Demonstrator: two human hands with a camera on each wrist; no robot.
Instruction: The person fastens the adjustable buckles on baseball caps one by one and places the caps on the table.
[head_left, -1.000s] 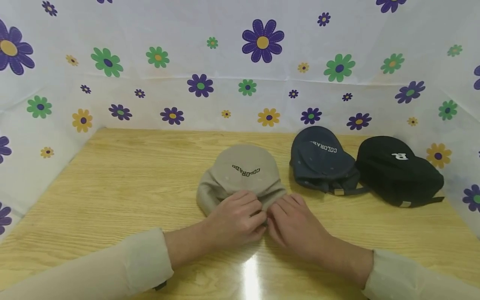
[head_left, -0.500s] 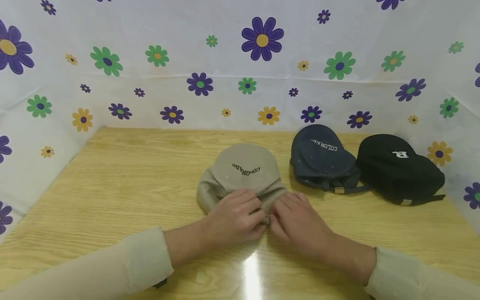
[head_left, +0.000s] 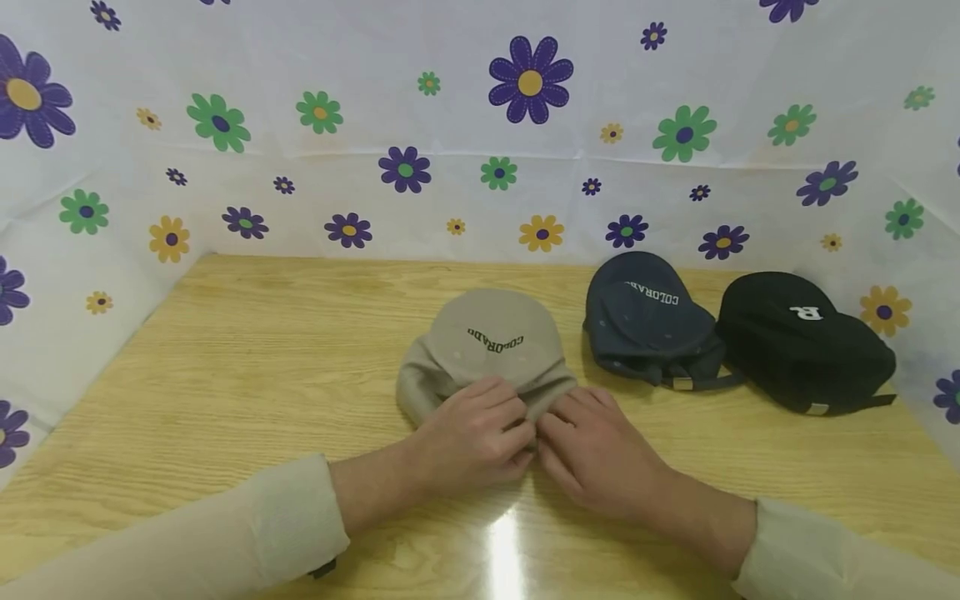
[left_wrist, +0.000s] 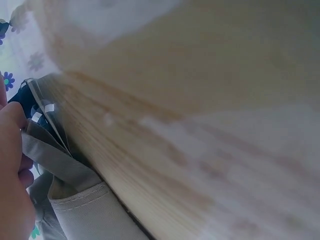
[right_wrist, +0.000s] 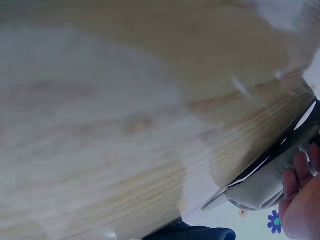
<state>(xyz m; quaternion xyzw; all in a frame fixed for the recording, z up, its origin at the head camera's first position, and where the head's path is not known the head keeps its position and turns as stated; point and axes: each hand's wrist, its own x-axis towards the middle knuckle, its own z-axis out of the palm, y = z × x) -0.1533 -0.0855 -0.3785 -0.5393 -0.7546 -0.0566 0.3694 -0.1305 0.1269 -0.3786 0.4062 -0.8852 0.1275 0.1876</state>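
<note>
A beige cap (head_left: 495, 325) lettered COLORADO lies on the wooden table, its back edge toward me. At that edge my left hand (head_left: 476, 433) grips the cap's strap, fingers curled. The left wrist view shows the strap (left_wrist: 62, 160) running from the stitched cap edge up to the left hand (left_wrist: 12, 160). Right beside it, my right hand (head_left: 596, 450) pinches the other side of the strap, thumb and fingers close to the left fingertips. In the right wrist view the curled right hand (right_wrist: 305, 200) is at the beige cap (right_wrist: 260, 187). The fingers hide the strap's buckle area.
A navy cap (head_left: 637, 317) lettered COLORADO sits at the back right, its strap hanging toward me. Touching it on the right is a black cap (head_left: 795, 342) with a white R. Behind the table (head_left: 262, 350) hangs a white flowered cloth (head_left: 450, 50).
The right hand shifted slightly to the right and its fingers changed position at the strap; a bit of buckle showed half a second ago and is now covered. The left hand stays put.
</note>
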